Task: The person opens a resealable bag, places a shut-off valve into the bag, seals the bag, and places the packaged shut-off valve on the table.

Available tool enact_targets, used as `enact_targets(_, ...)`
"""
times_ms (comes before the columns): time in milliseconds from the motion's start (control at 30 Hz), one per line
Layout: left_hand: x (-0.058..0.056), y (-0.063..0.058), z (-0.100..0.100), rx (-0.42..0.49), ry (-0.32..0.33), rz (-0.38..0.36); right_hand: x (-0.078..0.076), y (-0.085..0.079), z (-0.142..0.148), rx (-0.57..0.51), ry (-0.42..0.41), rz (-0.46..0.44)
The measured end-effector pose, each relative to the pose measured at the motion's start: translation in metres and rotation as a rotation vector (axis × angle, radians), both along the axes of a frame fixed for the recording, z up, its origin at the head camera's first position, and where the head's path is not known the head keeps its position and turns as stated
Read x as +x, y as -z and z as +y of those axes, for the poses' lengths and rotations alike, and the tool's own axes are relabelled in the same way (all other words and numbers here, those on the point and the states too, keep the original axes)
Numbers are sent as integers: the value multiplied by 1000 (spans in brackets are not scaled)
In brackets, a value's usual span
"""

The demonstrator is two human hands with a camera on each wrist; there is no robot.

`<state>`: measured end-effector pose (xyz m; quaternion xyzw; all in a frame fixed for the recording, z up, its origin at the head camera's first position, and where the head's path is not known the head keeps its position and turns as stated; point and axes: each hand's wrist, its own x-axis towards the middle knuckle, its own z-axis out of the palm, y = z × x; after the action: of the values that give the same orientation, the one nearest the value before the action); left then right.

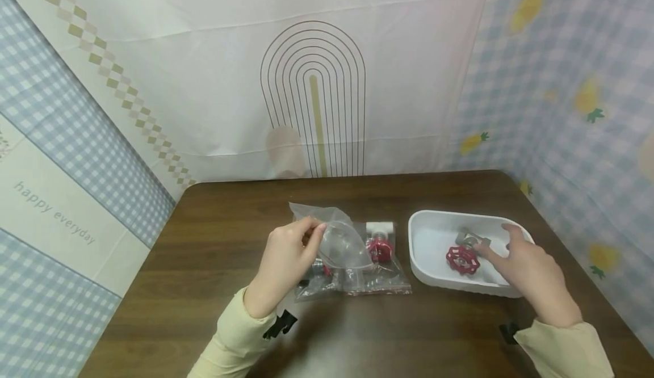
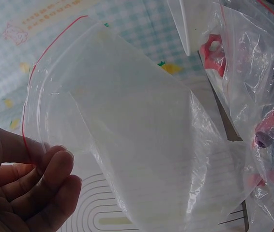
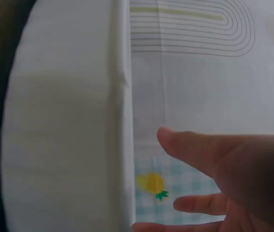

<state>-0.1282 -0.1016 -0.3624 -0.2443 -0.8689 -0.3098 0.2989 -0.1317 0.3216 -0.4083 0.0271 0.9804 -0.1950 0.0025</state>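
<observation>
My left hand (image 1: 288,253) pinches the zip edge of a clear zip-lock bag (image 2: 142,121), which looks empty and spreads out from the fingers. Below it on the table lie bagged valves with red handwheels; one valve (image 1: 380,244) has a whitish body, and another is partly hidden by my hand. To the right, a valve with a red handwheel (image 1: 462,260) rests in a white plastic tray (image 1: 416,256). My right hand (image 1: 536,276) is over the tray's right side, thumb and fingers spread apart. Whether its thumb touches the valve's metal body, I cannot tell.
The brown wooden table (image 1: 214,253) has its back edge against a patterned cloth (image 1: 230,83). More checked cloth (image 1: 562,139) hangs close on the right. The tray's raised wall stands beside the bagged valves.
</observation>
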Motion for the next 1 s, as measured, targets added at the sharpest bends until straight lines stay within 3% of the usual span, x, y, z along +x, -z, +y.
enact_targets(367,2,1,-1,-8,-3,-22,-9,15,-21,1,-148,-47)
enact_targets(733,2,6,-1,-21,-4,-3,-18,38,-37,-26,-224,12)
enact_targets(1000,2,7,-2,-25,-15,-16,-25,41,-37,-26,-233,40)
